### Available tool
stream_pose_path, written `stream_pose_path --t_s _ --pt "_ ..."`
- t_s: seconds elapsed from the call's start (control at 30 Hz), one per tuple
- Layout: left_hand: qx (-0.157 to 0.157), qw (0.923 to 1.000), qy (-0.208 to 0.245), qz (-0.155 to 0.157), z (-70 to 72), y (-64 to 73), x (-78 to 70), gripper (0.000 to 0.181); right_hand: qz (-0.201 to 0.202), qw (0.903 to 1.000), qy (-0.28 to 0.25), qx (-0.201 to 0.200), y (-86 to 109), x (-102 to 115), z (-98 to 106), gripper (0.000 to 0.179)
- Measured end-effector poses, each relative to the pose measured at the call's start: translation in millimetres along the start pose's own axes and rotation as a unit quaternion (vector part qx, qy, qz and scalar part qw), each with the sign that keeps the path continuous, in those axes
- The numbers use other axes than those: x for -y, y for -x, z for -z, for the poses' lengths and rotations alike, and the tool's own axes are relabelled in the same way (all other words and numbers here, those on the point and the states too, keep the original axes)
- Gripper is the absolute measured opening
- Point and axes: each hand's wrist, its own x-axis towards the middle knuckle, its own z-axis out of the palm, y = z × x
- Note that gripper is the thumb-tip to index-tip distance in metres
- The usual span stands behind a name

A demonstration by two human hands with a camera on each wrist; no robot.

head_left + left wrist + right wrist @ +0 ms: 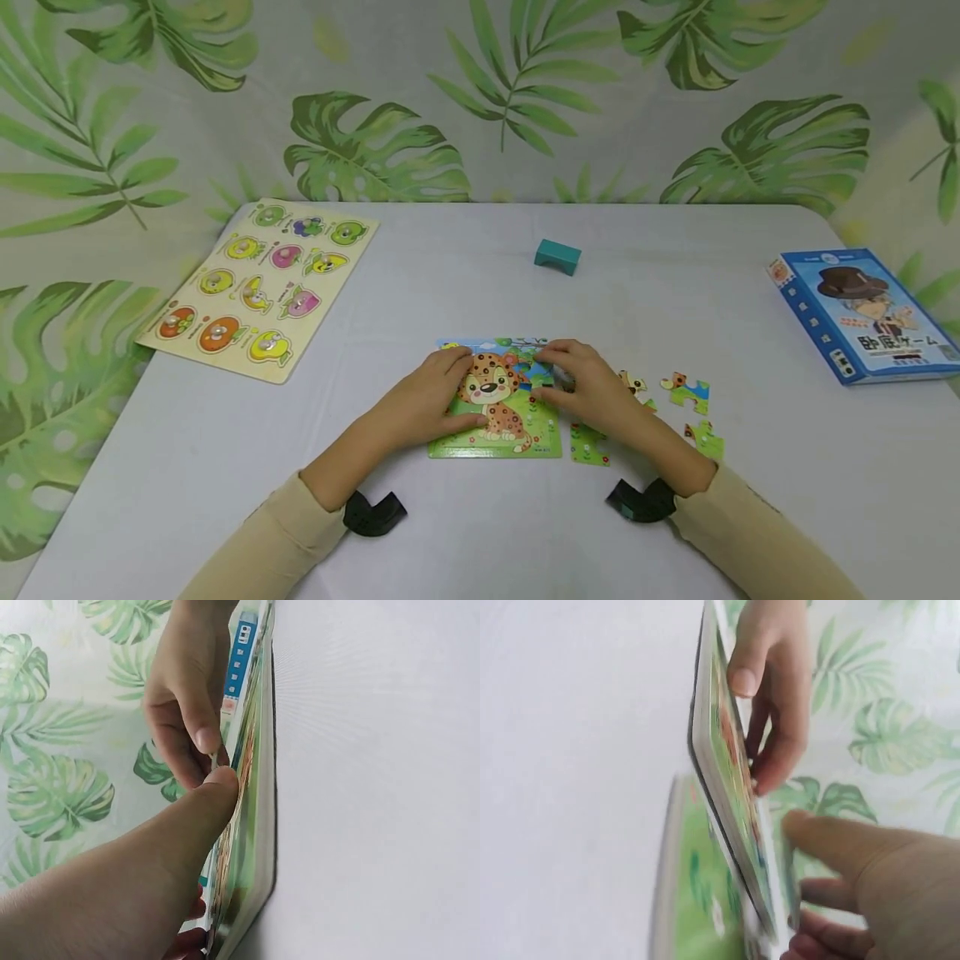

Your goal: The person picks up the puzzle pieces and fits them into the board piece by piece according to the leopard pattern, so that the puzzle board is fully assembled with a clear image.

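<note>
The right hand (588,392) pinches a thin cardboard jigsaw piece (790,881) between thumb and fingers, at the far right part of a rectangular green-and-blue puzzle board with a spotted cartoon leopard (495,453); the left hand (423,400) rests on the board's left side, fingers relaxed, thumb near the leopard's body; the board lies on a white-covered table (465,542), near the middle; just right of it, partly under the right forearm, lie loose green, flowered jigsaw pieces (589,446), with a green-and-blue jigsaw piece (690,393) farther right; beyond the board stands a small teal arched block (558,254); a cream fruit-shape board with knobs (288,354) lies far left; a blue card-game box with a hatted cartoon figure (870,312) lies far right.
</note>
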Motion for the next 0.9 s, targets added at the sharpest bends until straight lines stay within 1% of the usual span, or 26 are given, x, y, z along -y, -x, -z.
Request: stream_pose_path --t_s 0.1,0.2,0.33,0.47,0.67,0.83,0.9 --pt "-0.005 0.9999 -0.005 -0.015 -0.9 -1.6 -0.6 0.08 0.001 1.0 0.009 0.004 -5.3 -3 -7 0.052" --pt "-0.001 0.9996 -0.011 -0.024 -1.9 -3.3 -3.0 0.08 0.006 1.0 0.006 0.003 -9.6 -5 -11 0.051" --pt "0.007 0.9983 -0.048 -0.033 -3.6 -6.5 -8.6 0.079 0.016 0.9998 0.011 0.004 -14.1 -5 -13 0.05" --pt "0.0 0.9955 -0.085 -0.043 -4.5 -10.1 -14.9 0.076 0.024 0.9995 0.02 0.006 -16.0 -4 -13 0.047" --pt "-0.007 0.9934 -0.108 -0.037 -3.7 -11.7 -20.1 0.07 0.031 0.9988 0.036 0.011 -17.0 -4 -12 0.046" --pt "-0.011 0.9929 -0.114 -0.033 -3.2 -13.3 -20.7 0.067 0.038 0.9975 0.058 0.016 -19.3 -4 -11 0.046" --pt "-0.014 0.9927 -0.115 -0.032 -3.0 -14.0 -20.7 0.066 0.036 0.9976 0.056 0.021 -19.8 -4 -10 0.047"
